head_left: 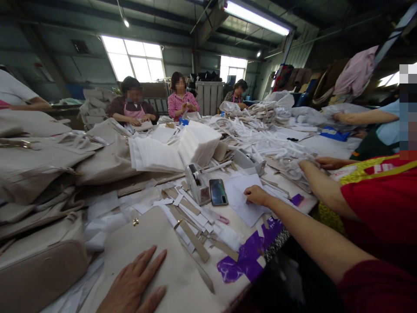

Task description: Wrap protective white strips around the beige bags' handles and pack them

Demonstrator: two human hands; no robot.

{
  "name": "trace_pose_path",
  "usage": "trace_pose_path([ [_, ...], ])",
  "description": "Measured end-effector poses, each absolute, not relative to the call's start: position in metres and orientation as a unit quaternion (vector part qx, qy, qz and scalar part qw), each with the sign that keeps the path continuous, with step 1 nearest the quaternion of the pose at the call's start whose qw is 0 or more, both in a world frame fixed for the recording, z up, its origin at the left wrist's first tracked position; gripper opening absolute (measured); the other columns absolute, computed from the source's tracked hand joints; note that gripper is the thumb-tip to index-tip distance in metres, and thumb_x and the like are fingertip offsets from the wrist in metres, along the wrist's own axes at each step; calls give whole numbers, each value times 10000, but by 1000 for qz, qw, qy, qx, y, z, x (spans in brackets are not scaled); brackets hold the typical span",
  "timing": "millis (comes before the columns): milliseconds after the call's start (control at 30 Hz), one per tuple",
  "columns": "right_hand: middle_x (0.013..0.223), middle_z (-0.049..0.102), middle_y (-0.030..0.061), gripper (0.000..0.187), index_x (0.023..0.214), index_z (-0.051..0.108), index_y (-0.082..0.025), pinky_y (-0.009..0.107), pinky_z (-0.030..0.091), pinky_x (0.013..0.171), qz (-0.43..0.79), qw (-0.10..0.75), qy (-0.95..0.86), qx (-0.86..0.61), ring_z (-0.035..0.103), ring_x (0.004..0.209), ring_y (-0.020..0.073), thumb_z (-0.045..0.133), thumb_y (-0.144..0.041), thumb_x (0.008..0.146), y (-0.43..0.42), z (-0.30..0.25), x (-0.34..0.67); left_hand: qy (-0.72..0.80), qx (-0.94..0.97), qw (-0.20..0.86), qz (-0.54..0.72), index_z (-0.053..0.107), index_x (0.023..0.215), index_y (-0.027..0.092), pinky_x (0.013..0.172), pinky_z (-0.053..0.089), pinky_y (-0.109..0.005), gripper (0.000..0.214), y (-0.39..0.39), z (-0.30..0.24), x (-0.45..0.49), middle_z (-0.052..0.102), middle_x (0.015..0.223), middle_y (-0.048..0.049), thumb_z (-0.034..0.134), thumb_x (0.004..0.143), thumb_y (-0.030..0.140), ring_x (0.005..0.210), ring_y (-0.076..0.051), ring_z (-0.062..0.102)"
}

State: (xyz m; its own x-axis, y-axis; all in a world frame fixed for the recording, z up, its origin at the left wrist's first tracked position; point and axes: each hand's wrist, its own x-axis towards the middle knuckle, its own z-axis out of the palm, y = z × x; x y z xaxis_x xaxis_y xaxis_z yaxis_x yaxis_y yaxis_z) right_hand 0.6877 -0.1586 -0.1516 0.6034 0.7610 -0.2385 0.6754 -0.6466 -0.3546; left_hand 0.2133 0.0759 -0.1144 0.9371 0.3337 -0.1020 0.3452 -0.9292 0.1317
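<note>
My left hand [133, 282] lies flat, fingers spread, on a beige handbag [169, 261] with a small gold clasp, at the near edge of the table. My right hand [257, 195] reaches forward, its fingers curled on the edge of a white paper sheet [241, 191]. Just left of that sheet lie a dark phone [218, 192] and a grey tape dispenser [197, 182]. Beige straps and white paper strips [189, 217] are scattered between my two hands.
Beige bags [39, 174] are heaped at the left, and stacked white sheets [176, 150] sit mid-table. White handles [260, 139] pile up farther back. A co-worker's arm in red [325, 187] reaches in at the right. Other people sit across the table. Purple tape [247, 256] marks the table edge.
</note>
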Motion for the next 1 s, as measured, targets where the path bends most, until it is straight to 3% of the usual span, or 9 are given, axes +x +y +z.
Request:
trace_pose_path([
  [333,852,689,21,209,844,669,-138,364,528,814,175,110,-424,-882,650,824,169,654,-334,914,-155,-154,684,171,982,68,-48,402,1471,365,1085,459,-529,613,75,-114,215,401,1541,-54,442,917,622,1371,-334,461],
  [533,779,678,9,100,785,676,-145,350,495,806,176,154,-431,-872,631,796,175,677,-231,836,-150,-151,678,190,976,71,-81,355,1491,367,1119,413,-529,612,73,-110,216,350,1570,-45,374,935,623,1407,-316,409],
  [833,592,590,-29,102,662,621,-163,295,480,669,192,330,-325,-865,585,640,155,662,-228,730,-161,-143,691,182,978,79,-69,373,1485,369,1108,426,-534,615,73,-110,215,364,1562,-54,392,929,629,1399,-324,422],
  [1000,743,668,46,176,842,610,-176,326,540,704,188,473,-281,-814,644,724,180,560,-342,810,-163,-114,706,186,976,84,-74,371,1480,385,1113,414,-541,602,73,-111,214,363,1563,-50,393,931,630,1401,-327,414],
])
